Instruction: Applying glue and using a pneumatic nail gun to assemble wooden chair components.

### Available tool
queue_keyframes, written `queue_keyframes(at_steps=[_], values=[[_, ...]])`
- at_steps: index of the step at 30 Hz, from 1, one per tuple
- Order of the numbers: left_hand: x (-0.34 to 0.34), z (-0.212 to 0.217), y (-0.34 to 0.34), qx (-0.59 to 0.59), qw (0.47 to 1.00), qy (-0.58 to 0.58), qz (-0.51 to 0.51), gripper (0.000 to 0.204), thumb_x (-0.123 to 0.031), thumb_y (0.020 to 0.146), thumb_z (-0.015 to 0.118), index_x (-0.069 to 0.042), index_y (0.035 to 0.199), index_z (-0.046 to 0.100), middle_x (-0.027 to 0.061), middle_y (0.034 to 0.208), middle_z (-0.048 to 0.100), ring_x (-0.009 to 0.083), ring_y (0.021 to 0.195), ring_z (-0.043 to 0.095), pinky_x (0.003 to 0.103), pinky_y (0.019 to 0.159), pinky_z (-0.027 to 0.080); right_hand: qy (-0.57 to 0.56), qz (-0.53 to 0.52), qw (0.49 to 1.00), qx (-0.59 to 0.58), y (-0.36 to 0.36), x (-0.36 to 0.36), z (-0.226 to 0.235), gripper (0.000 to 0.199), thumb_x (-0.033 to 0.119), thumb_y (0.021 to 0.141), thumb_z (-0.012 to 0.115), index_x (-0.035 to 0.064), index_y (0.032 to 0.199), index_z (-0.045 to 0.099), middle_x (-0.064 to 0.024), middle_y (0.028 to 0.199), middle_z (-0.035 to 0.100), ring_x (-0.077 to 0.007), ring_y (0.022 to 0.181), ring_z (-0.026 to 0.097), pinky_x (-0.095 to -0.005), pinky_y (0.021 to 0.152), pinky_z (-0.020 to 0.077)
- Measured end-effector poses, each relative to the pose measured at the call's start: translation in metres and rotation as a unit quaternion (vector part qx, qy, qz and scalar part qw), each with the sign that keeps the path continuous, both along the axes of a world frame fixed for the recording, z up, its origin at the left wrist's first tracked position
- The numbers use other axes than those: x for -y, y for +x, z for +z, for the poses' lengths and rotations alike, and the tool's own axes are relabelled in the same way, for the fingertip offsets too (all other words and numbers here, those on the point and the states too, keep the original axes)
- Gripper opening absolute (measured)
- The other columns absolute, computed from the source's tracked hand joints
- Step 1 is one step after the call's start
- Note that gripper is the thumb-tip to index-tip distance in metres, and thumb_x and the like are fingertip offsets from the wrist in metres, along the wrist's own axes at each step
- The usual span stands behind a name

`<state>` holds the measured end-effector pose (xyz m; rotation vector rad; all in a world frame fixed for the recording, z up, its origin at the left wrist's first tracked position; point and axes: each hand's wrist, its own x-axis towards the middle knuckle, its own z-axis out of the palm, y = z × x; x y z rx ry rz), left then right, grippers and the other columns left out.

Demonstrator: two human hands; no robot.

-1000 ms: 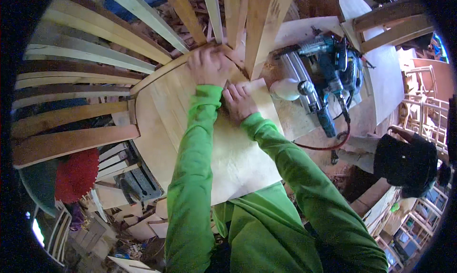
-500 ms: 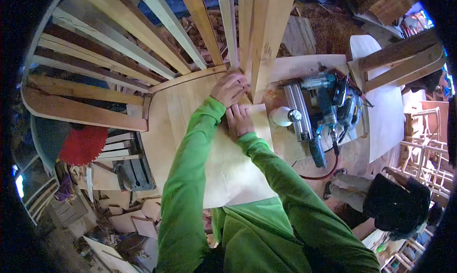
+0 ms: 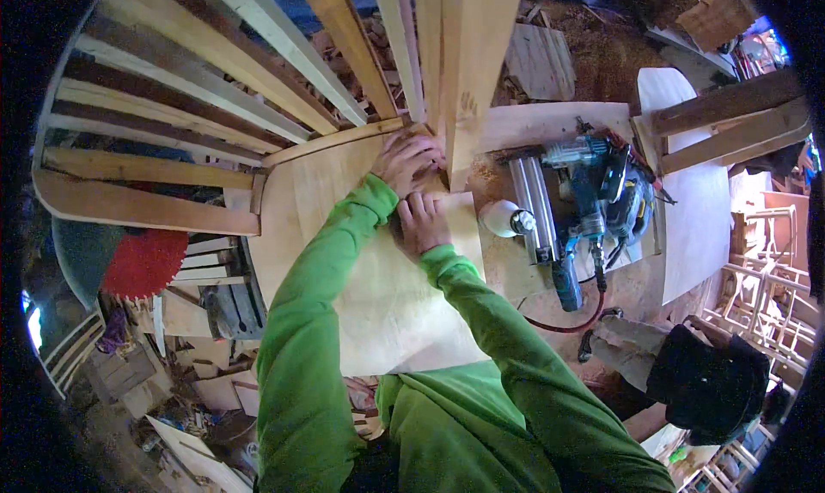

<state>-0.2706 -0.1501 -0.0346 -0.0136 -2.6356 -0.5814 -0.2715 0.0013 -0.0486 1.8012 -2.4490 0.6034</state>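
Note:
My left hand (image 3: 406,161) is closed, its fingers bent, low against the foot of a thick upright wooden post (image 3: 468,89). Just nearer to me, my right hand (image 3: 423,227) has its fingers curled together by the far edge of a thin pale wooden panel (image 3: 404,313). Whatever either hand may hold is hidden beneath the fingers. The panel lies over a pale wooden seat (image 3: 296,201). Along the seat's far and left sides stands a curved frame of wooden slats (image 3: 249,55).
Right of the panel are a white bottle (image 3: 500,218), a nail gun (image 3: 563,270) with a red hose (image 3: 567,327), and other power tools (image 3: 632,205). A red toothed saw blade (image 3: 146,263) is at the left. Another person (image 3: 705,377) is at the lower right; wood scraps (image 3: 215,390) lie lower left.
The whole view has shifted slightly. Both hands keep nearly the same place by the post and panel edge, with only slight changes in the fingers.

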Motion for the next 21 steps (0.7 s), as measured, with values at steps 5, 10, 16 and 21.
queue_keyframes(at_steps=[5,10,16,21], values=[[0.0,-0.008,0.002,-0.015,0.998,-0.046,0.033,0.025,-0.017,0.068,0.065,-0.021,0.092,0.06,-0.0035,0.107,0.055,0.0165,0.109,0.05,0.039,0.098,0.033,-0.014,-0.008,0.998,0.061,0.002,0.003,0.007,0.032,0.03,0.071,0.06,0.0048,0.088,0.049,-0.0156,0.093,0.047,-0.0322,0.089,0.046,-0.0429,0.079,0.0367],[0.001,-0.012,0.005,-0.079,0.996,-0.033,0.013,0.018,-0.016,0.07,0.062,-0.017,0.088,0.06,0.0002,0.104,0.056,0.0202,0.104,0.051,0.04,0.094,0.036,-0.019,-0.013,0.998,0.057,0.008,0.003,0.007,0.035,0.031,0.072,0.06,0.0023,0.089,0.047,-0.0166,0.093,0.047,-0.0344,0.087,0.045,-0.044,0.077,0.0376],[-0.023,-0.001,0.048,-0.204,0.904,0.154,0.344,0.024,-0.014,0.07,0.064,-0.008,0.094,0.062,0.0119,0.1,0.057,0.0301,0.095,0.052,0.041,0.082,0.042,0.068,-0.017,0.998,0.009,0.001,0.004,-0.018,0.036,0.033,0.073,0.057,0.0042,0.093,0.05,-0.0138,0.089,0.049,-0.0309,0.084,0.047,-0.0417,0.075,0.0379],[-0.008,-0.018,0.165,-0.133,0.901,0.038,0.412,0.019,-0.009,0.071,0.062,-0.008,0.09,0.059,0.0114,0.099,0.057,0.0306,0.091,0.053,0.039,0.079,0.043,-0.011,-0.028,1.0,-0.008,0.009,0.009,0.01,0.03,0.027,0.075,0.054,0.0014,0.09,0.054,-0.0149,0.087,0.052,-0.0314,0.084,0.049,-0.0429,0.074,0.0395]])
